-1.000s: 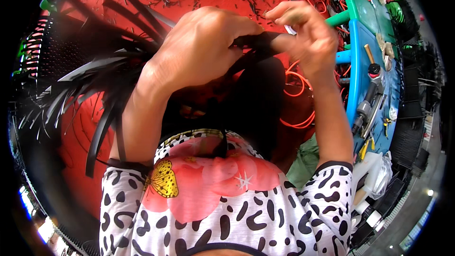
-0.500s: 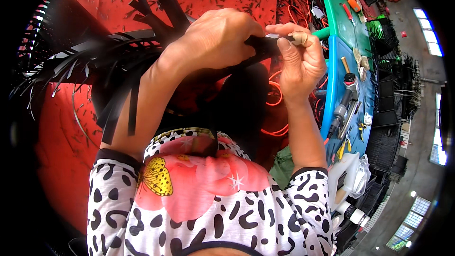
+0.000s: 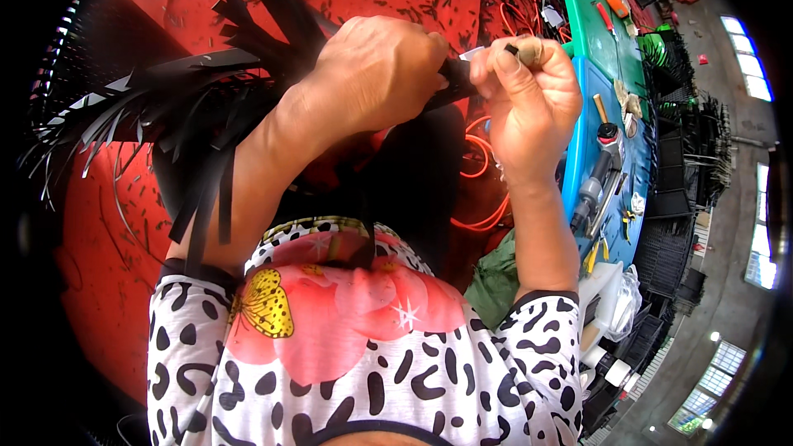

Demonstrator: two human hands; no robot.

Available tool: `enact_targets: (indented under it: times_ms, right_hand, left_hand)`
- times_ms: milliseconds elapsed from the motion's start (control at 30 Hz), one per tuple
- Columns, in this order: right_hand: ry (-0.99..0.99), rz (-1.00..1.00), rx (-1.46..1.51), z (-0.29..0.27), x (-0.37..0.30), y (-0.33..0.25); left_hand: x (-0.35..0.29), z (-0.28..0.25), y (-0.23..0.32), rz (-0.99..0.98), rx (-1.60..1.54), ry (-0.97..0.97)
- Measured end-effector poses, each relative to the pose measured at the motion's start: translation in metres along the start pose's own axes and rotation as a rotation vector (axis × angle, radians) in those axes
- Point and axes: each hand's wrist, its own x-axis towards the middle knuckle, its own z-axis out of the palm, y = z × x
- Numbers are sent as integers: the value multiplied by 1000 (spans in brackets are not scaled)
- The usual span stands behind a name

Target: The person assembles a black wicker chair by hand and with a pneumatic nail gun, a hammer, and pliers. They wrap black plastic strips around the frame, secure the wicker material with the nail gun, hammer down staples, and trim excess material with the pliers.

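Left hand: your left hand (image 3: 380, 66) is closed around the black strips (image 3: 285, 4), fingers bent in, their tips hidden from this view.
Right hand: your right hand (image 3: 533, 87) has thumb and forefinger pressed together, apparently pinching a dark strip end (image 3: 512, 49), too small to confirm.
Strip position: fanned out left of your left wrist, some ends hanging across that forearm; a short length shows between your hands.
Floor: red floor (image 3: 107, 198), flecked with dark.
Right side: blue table (image 3: 573, 172) bearing a grey power tool (image 3: 591, 190); green table (image 3: 578, 8) adjoining.
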Motion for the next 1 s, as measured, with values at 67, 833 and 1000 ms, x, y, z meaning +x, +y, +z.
enact_targets:
  times_ms: [67,833,1000]
  right_hand:
    - [-7,4,-95,6,10,-2]
    - [-745,529,-359,-34,49,0]
    - [-664,648,-265,-29,43,4]
  left_hand:
    - [-1,0,1,3,-2,26]
    - [-3,4,8,-30,34,112]
    - [-5,4,7,-50,10,133]
